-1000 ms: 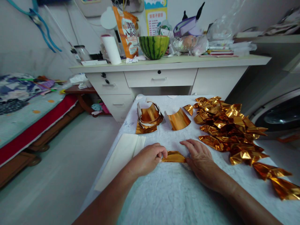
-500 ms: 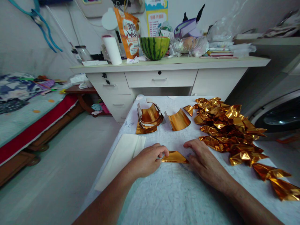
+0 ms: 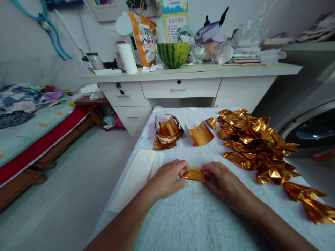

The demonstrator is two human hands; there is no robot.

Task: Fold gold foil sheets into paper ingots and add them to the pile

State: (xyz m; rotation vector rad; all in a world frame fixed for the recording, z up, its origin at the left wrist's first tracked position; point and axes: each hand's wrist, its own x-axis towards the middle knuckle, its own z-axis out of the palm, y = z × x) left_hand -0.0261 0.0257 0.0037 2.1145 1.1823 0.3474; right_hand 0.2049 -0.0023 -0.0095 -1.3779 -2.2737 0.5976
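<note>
A folded strip of gold foil paper [image 3: 194, 174] lies low over the cloth-covered table, held at both ends. My left hand [image 3: 169, 179] pinches its left end between thumb and fingers. At the right end, the thumb and fingers of my right hand [image 3: 222, 179] close on the strip. Beyond my hands sits a curled gold sheet [image 3: 200, 134], and left of it a curled stack of gold paper [image 3: 168, 130]. White paper sheets [image 3: 133, 177] lie beside my left forearm. A heap of folded gold foil pieces [image 3: 251, 139] spreads to the right of my right hand.
A white desk [image 3: 180, 86] stands behind the table, bearing a half watermelon [image 3: 173, 55], an orange snack bag [image 3: 144, 40] and a white paper roll [image 3: 127, 57]. A bed [image 3: 44, 139] is at the left. A washing machine [image 3: 311, 115] stands at the right.
My right hand has moved in and closed on the strip's right end, where its fingers were spread before. The strip's right corner now looks folded in. My left hand stays at the left end.
</note>
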